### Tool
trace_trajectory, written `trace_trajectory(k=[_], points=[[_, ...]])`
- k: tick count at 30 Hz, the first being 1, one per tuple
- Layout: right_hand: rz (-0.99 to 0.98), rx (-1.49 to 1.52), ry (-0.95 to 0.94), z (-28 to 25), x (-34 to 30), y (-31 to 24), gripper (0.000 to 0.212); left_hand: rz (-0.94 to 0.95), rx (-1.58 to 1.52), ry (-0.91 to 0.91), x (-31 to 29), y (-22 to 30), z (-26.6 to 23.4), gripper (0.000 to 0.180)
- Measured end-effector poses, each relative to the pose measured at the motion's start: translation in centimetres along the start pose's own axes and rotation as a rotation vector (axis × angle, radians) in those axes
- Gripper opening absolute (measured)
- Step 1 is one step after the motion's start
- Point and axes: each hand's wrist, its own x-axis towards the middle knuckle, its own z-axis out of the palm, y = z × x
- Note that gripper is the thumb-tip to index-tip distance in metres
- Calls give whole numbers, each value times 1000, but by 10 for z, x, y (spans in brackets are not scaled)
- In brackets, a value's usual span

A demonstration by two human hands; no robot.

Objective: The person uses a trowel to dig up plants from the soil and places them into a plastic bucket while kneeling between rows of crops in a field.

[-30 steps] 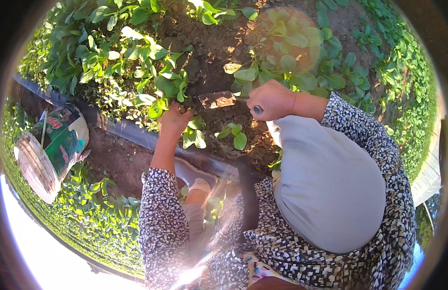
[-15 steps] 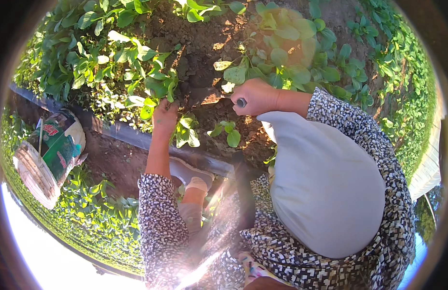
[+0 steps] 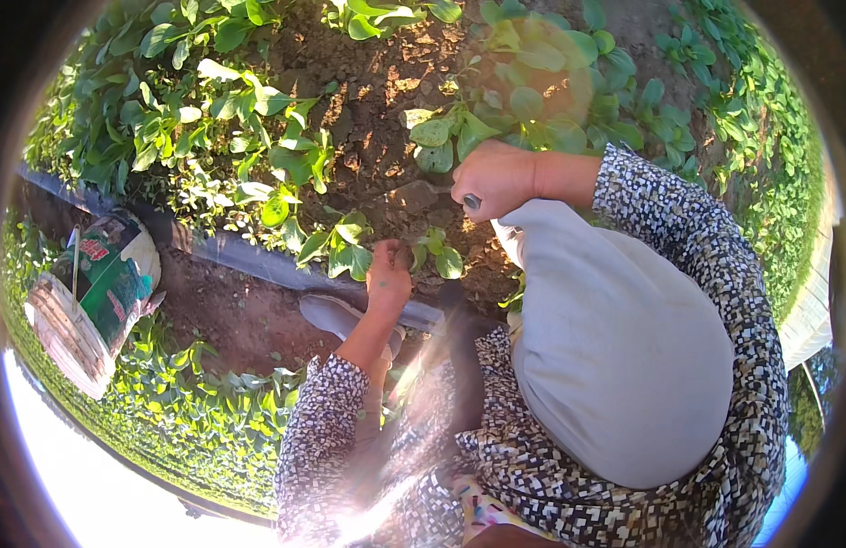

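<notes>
My right hand (image 3: pixel 498 181) is closed in a fist round the short handle of a hand tool (image 3: pixel 473 201). A flat, soil-coloured shape beside that fist may be its blade, but the shade hides it. My left hand (image 3: pixel 389 274) has its fingers curled together low over the bed, between a leafy seedling (image 3: pixel 352 245) and a smaller seedling (image 3: pixel 437 253). Whatever those fingers hold, if anything, is hidden. Just beyond the right fist grows a larger broad-leaved green plant (image 3: pixel 446 132).
Dense leafy greens (image 3: pixel 286 155) stand left of a strip of bare brown soil (image 3: pixel 377 100). Dark plastic edging (image 3: pixel 249 260) borders the bed. A worn bucket (image 3: pixel 103 292) is at the left. My shoe (image 3: pixel 330 315) and my grey-clothed knee (image 3: pixel 624 347) are close to my arms.
My left hand has moved right and nearer to me, from the leafy clump to between the two seedlings. My right fist has shifted slightly right, drawing the tool along.
</notes>
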Motion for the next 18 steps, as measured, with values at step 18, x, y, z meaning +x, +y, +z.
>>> trace_trajectory(k=[18], points=[[-132, -140, 73, 25, -1, -7, 13, -20, -358, 338, 21, -32, 17, 12]])
